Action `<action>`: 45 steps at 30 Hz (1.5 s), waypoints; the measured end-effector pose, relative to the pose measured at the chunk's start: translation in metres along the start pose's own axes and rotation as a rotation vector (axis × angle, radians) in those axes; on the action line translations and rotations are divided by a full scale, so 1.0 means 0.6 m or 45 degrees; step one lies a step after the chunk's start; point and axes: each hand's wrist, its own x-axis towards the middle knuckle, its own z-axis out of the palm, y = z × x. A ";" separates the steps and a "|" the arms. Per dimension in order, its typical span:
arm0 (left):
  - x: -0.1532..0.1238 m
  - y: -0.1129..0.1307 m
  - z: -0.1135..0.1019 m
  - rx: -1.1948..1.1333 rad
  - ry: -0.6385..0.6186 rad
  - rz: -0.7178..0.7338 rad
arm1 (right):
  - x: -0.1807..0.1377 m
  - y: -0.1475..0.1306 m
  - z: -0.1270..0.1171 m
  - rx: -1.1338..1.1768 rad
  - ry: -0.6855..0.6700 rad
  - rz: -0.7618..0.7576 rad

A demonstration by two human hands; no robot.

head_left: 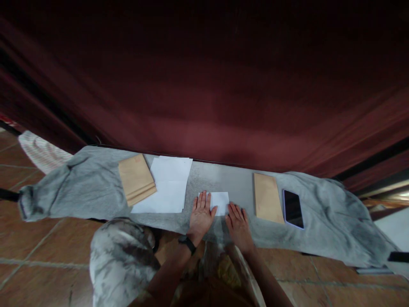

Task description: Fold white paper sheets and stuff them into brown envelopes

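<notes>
A small white piece of paper [220, 202], which looks folded, lies on the grey cloth between my hands. My left hand [201, 215], with a dark watch on its wrist, rests flat on the paper's left part, fingers stretched out. Against the paper's right edge lies my right hand [239, 224], also flat with its fingers extended. To the left is a stack of white paper sheets [169, 192], partly under several brown envelopes [136, 177]. Right of my hands sits another brown envelope stack [267, 197].
A phone with a pale purple case [293, 209] lies at the right. The grey cloth [89, 183] covers a long narrow surface. Behind it rises a dark red panel [211, 128]. Tiled floor [41, 251] shows in front, near my knee in patterned trousers [119, 260].
</notes>
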 end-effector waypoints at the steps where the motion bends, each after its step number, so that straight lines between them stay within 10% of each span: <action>1: 0.000 0.000 0.001 -0.003 -0.002 -0.001 | 0.011 0.001 0.001 -0.008 -0.004 0.005; 13: -0.001 -0.003 0.000 -0.010 -0.003 0.002 | 0.102 0.005 0.006 -0.055 0.036 0.114; 23: -0.001 -0.004 0.013 -0.033 0.008 -0.010 | 0.082 -0.035 0.017 0.006 -0.027 -0.069; 45: -0.029 -0.006 0.003 -0.075 0.169 -0.126 | 0.065 -0.026 0.012 -0.040 0.216 0.228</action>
